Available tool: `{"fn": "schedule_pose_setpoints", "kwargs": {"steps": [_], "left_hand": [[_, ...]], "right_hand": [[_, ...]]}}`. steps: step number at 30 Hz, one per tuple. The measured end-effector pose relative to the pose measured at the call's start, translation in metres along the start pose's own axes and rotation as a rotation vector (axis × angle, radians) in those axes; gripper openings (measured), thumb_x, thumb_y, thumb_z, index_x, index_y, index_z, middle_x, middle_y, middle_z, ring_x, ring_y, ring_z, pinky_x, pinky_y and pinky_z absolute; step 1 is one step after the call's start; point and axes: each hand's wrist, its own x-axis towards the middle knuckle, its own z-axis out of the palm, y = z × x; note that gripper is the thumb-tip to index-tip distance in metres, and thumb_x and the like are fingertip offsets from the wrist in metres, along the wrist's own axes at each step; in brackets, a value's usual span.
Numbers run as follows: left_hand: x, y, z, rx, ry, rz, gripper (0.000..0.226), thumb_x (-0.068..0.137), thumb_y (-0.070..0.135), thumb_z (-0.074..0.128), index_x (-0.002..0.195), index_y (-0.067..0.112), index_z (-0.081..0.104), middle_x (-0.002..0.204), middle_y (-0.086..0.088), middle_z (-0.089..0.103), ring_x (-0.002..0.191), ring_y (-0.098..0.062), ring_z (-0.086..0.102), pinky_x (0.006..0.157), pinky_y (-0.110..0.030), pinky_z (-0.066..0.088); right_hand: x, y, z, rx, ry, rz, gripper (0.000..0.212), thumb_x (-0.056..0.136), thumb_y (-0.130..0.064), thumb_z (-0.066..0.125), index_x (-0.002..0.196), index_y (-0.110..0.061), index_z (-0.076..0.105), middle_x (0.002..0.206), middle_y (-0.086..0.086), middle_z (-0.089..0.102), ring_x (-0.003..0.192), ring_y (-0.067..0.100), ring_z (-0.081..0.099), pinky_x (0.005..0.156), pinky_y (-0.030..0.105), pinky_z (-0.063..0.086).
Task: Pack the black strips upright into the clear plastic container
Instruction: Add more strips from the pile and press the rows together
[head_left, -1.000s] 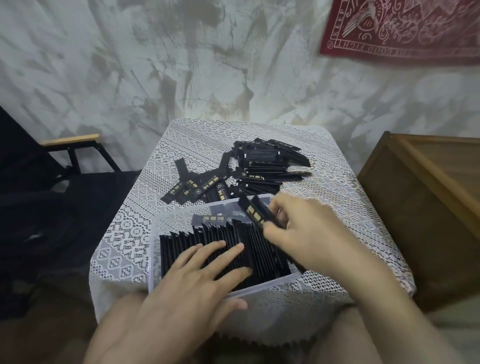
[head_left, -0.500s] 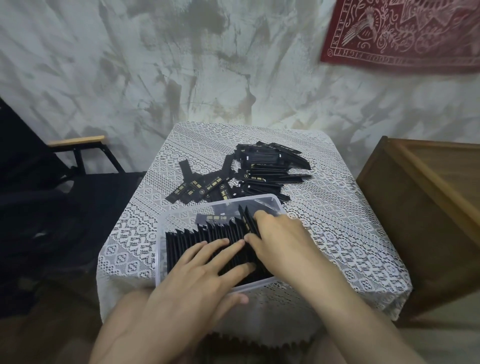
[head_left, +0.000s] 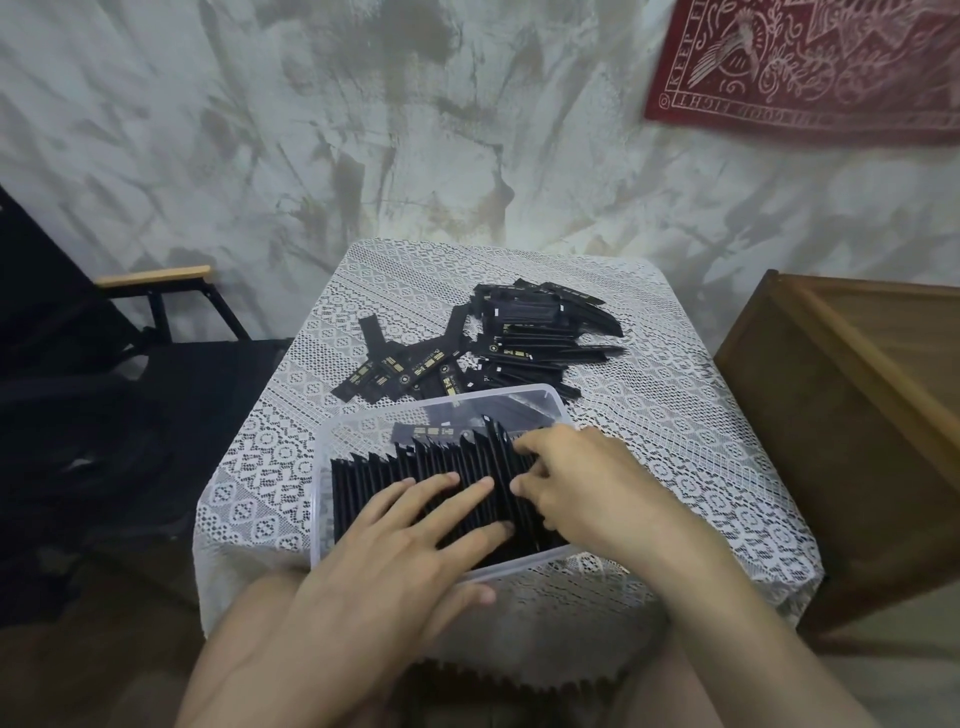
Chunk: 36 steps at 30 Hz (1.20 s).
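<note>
Seating is the step in hand: inside the clear rectangular plastic container (head_left: 441, 409), set at the near edge of the lace-covered desk (head_left: 665, 415), a packed row of black strips (head_left: 415, 467) is being held on edge. The left hand (head_left: 395, 551) is laid flat across the row's top edges, fingers straight and spread, thumb outside the container's near wall. The right hand (head_left: 587, 488) is curled over the right end of the row, where the last strips appear to be pinched between thumb and fingertips. How many are gripped cannot be told. Room is left in the far part of the container, where a single flat strip (head_left: 423, 431) is seen. A loose heap of flat black strips with gold contacts (head_left: 524, 338) lies toward the far edge of the desk, so the job is judged roughly half done. Next, the pinched strips would have to be released without the row fanning open, and a fresh batch fetched from the heap.
</note>
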Motion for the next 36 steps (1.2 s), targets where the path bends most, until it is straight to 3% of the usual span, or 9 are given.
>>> {"fn": "schedule_pose_setpoints", "kwargs": {"steps": [7,10,15,21,27,32,36], "left_hand": [[0.001,-0.001,0.001,0.016,0.018,0.011,0.053,0.093,0.062,0.038,0.134,0.039,0.062,0.146,0.005,0.059,0.127,-0.024,0.061,0.099,-0.046,0.051],[-0.003,0.002,0.007,0.033,0.04,0.007,0.053,0.094,0.06,0.039,0.136,0.036,0.061,0.148,0.002,0.057,0.13,-0.026,0.059,0.109,-0.046,0.044],[-0.011,0.009,0.015,0.045,0.087,0.004,0.057,0.094,0.057,0.041,0.142,0.031,0.056,0.154,-0.001,0.05,0.137,-0.027,0.05,0.108,-0.048,0.032],[-0.01,0.008,0.013,0.045,0.09,0.008,0.056,0.094,0.056,0.042,0.143,0.031,0.054,0.154,-0.001,0.051,0.137,-0.028,0.051,0.109,-0.048,0.032],[-0.009,0.008,0.013,0.036,0.097,0.003,0.055,0.094,0.056,0.043,0.14,0.031,0.057,0.154,0.0,0.05,0.137,-0.027,0.049,0.11,-0.047,0.032],[-0.01,0.009,0.013,0.042,0.096,0.002,0.055,0.094,0.055,0.043,0.141,0.03,0.057,0.154,-0.001,0.05,0.136,-0.028,0.051,0.109,-0.048,0.032],[-0.015,0.016,0.015,0.058,0.119,-0.01,0.056,0.094,0.05,0.043,0.144,0.029,0.055,0.156,-0.004,0.048,0.139,-0.029,0.045,0.108,-0.05,0.033]], "right_hand": [[0.005,-0.005,0.004,-0.032,0.034,0.016,0.028,0.099,-0.02,0.056,0.127,-0.022,0.056,0.098,0.006,0.071,0.095,0.031,0.066,0.085,0.044,0.056],[0.005,-0.007,0.004,-0.054,0.034,0.007,0.031,0.1,-0.021,0.053,0.131,-0.022,0.053,0.099,0.008,0.071,0.099,0.032,0.066,0.086,0.042,0.055],[-0.007,-0.012,0.006,-0.023,0.049,0.011,0.023,0.105,-0.033,0.047,0.123,-0.022,0.056,0.104,0.009,0.07,0.101,0.035,0.063,0.084,0.04,0.054],[-0.006,-0.019,0.003,-0.054,0.052,0.051,0.038,0.107,-0.043,0.043,0.134,-0.019,0.053,0.12,0.014,0.067,0.115,0.038,0.058,0.09,0.041,0.049],[-0.006,-0.015,0.005,-0.052,0.04,0.076,0.024,0.101,-0.033,0.058,0.122,-0.023,0.055,0.105,0.007,0.069,0.105,0.033,0.062,0.089,0.041,0.054],[-0.009,-0.014,0.004,-0.02,0.009,0.06,0.047,0.099,-0.029,0.063,0.139,-0.029,0.038,0.107,0.005,0.066,0.104,0.032,0.061,0.091,0.044,0.053],[-0.012,-0.012,0.007,0.02,0.021,0.011,0.043,0.101,-0.023,0.058,0.137,-0.03,0.037,0.097,0.004,0.069,0.087,0.028,0.068,0.084,0.044,0.057]]}}
